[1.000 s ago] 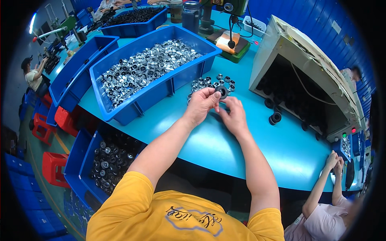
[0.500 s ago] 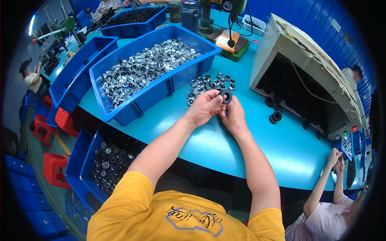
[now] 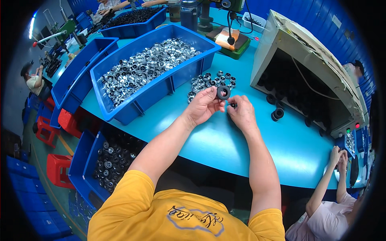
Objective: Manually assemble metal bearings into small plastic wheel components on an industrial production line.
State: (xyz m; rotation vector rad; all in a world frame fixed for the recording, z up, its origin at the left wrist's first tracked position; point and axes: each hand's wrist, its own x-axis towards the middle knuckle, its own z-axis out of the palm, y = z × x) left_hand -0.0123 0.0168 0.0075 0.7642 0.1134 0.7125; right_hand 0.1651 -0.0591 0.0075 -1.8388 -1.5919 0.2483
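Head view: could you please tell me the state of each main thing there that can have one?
Black ring: held in the left hand
Small dark part: pinched by the right hand
Large blue bin: open, holding silver parts
Rear blue bin: open, holding black parts
Pale box: open at the front

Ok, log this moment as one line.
left hand: holds black ring; right hand: pinches small part; beyond hands: loose metal parts on turquoise table
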